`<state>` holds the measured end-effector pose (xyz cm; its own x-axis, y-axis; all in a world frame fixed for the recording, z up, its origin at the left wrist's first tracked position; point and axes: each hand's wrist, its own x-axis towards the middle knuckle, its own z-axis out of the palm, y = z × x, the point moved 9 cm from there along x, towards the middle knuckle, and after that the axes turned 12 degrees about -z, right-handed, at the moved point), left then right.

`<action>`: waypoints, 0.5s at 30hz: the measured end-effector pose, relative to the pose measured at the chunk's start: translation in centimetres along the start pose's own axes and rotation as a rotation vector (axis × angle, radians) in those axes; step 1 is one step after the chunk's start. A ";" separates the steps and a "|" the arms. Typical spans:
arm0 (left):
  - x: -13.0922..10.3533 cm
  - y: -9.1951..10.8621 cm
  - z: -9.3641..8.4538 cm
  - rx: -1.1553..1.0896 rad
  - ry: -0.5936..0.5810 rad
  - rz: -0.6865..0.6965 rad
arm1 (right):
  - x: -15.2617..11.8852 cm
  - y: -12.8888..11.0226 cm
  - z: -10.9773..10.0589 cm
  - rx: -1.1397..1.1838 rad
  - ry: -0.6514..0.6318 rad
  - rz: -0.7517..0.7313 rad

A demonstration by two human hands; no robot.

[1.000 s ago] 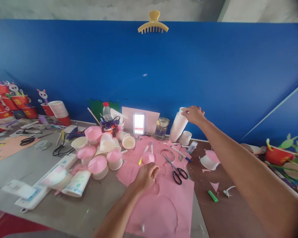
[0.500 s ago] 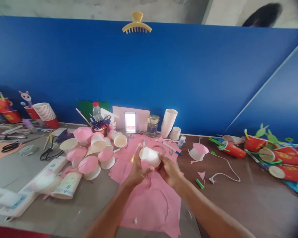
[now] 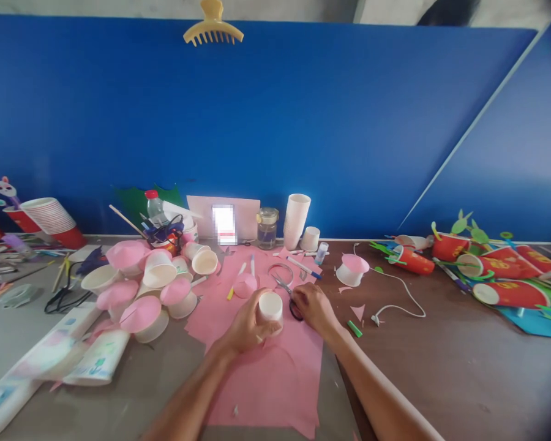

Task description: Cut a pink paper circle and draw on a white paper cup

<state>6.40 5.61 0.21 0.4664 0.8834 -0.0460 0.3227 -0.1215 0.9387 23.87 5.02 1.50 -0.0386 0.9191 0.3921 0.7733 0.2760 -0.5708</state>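
My left hand is wrapped round a small white paper cup, which stands bottom up over the pink paper. Close by on the right, my right hand is closed at the black handles of a pair of scissors. The scissor blades point away towards the back left, and the fingers partly hide the handles. Just beyond the cup lies a small pink paper cone beside white pens.
Several white cups with pink paper tops crowd the left. At the back stand a glass jar, a tall cup stack and a lit phone. Red cups, a white cable and a green piece lie right.
My right hand has left the cup and moved onto the scissors. The cup, tilted between both hands before, is now bottom up in my left hand alone. The view has shifted right.
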 end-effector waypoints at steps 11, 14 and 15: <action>0.0 0.8 0.2 0.208 0.010 0.016 | -1.2 -0.4 0.5 -0.401 -0.230 0.027; 0.0 0.8 0.3 0.190 0.017 -0.002 | -1.5 -0.3 0.6 -0.436 -0.261 0.036; 0.1 0.7 0.4 0.188 0.019 -0.007 | -1.5 -0.3 0.6 -0.449 -0.267 0.037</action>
<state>6.97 5.40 0.74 0.4486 0.8926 -0.0447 0.4751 -0.1958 0.8579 23.28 3.73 0.63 -0.1206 0.9819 0.1461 0.9701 0.1478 -0.1924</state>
